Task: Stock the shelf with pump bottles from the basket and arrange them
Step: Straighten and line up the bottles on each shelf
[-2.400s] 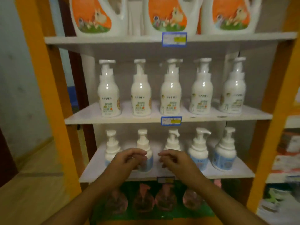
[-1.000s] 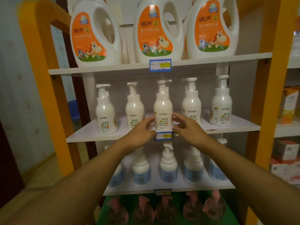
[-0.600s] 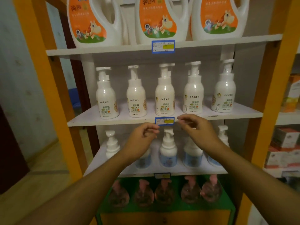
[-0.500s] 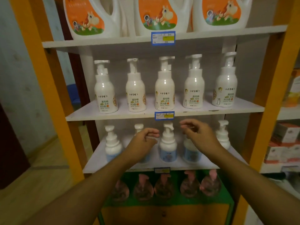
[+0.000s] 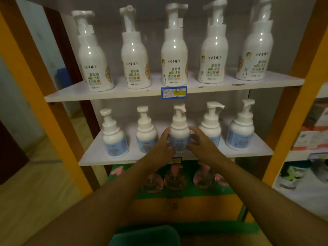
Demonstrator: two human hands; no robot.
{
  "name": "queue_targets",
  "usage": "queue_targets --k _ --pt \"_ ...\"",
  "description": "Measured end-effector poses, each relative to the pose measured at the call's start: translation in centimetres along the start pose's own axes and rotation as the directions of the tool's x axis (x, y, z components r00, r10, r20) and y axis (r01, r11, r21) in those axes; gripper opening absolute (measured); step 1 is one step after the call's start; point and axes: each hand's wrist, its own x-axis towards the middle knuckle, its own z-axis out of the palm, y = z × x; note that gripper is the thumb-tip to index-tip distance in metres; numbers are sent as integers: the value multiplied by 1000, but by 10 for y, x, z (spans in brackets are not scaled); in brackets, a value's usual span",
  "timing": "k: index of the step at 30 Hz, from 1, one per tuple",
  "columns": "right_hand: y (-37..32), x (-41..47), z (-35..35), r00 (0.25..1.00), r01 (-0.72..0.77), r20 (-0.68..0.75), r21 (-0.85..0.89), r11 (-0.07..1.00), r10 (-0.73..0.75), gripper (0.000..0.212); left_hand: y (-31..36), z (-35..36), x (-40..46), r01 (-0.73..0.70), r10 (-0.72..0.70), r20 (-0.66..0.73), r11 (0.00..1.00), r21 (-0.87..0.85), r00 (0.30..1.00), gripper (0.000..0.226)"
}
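Head view showed stocking close to finished, in my judgement: the lower white shelf [image 5: 92, 158] carried a full row of five short pump bottles, and the shelf above it carried five taller white bottles with printed labels. What seemed left was arranging. The nozzles in the lower row did not agree, the two to the right of the middle bottle [image 5: 179, 129] pointing rightward, the two to its left showing only rounded tops. Whether more bottles waited in the basket could not be told; only a dark green rim [image 5: 147, 235], possibly the basket, showed at the bottom edge, well below the middle bottle.

The middle bottle stood upright at the centre of the lower shelf, directly below the blue price tag [image 5: 174, 92] on the upper shelf edge. It was squat and white, with a pale blue label around its lower body, a stepped collar and a white pump head whose nozzle pointed right.

The left hand [image 5: 162, 144] curled against the bottle's left side and the right hand [image 5: 201, 143] against its right, fingers bent round the body, so both held it between them. Below the middle bottle, pink-topped round bottles sat on a green surface.
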Motion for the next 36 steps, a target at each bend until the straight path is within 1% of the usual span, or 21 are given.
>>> queue_targets --k 3,7,14,16,18,20,21,23,24,25,27,30,32,33,36 --pt "5 1 1 1000 -2 4 21 1000 2 55 -4 -1 0 -7 7 -5 1000 -10 1000 71" --pt "4 1 2 1000 24 -9 46 999 -24 49 -4 -4 0 50 -49 24 997 -55 999 75" --pt "4 -1 3 1000 10 0 28 1000 -10 53 -9 -12 -1 62 -51 83 990 -126 995 78" --pt "3 -2 1 1000 11 16 28 1000 -11 55 -7 -13 -1 53 -43 83 992 -113 996 77" --pt "2 -5 -1 1000 -1 18 -10 1000 1 56 -6 -13 -4 43 -37 84 997 -65 996 75" --pt "-1 -9 -5 999 14 -32 -37 999 -16 52 -6 -12 -9 30 -28 49 999 -35 998 70" --pt "-3 -12 -6 997 35 -66 -29 999 -37 49 -7 -13 -12 21 -21 5 999 -28 1000 65" --pt "-7 -20 -9 991 62 -118 20 998 -59 40 -11 -16 -19 -1 -2 -80 999 -47 997 45" --pt "-7 -25 -10 990 68 -128 45 997 -61 35 -14 -17 -25 1 -7 -86 998 -68 996 35" --pt "-5 -31 -8 989 75 -132 56 996 -67 30 -19 -17 -31 19 -24 -65 997 -75 998 29" --pt "3 -44 -3 992 60 -111 41 997 -55 20 -30 -12 -45 89 -87 20 993 -75 996 23" --pt "25 -56 8 997 -45 -53 38 998 47 15 -55 0 -58 205 -191 120 972 -117 974 28" --pt "42 -57 15 993 -119 -18 53 991 120 18 -72 8 -58 261 -249 132 962 -84 960 34" --pt "51 -57 20 990 -139 -3 39 990 139 20 -80 12 -57 267 -258 131 962 -57 957 35" --pt "80 -54 37 991 -131 35 -30 991 132 24 -105 26 -53 252 -253 90 968 25 963 39"
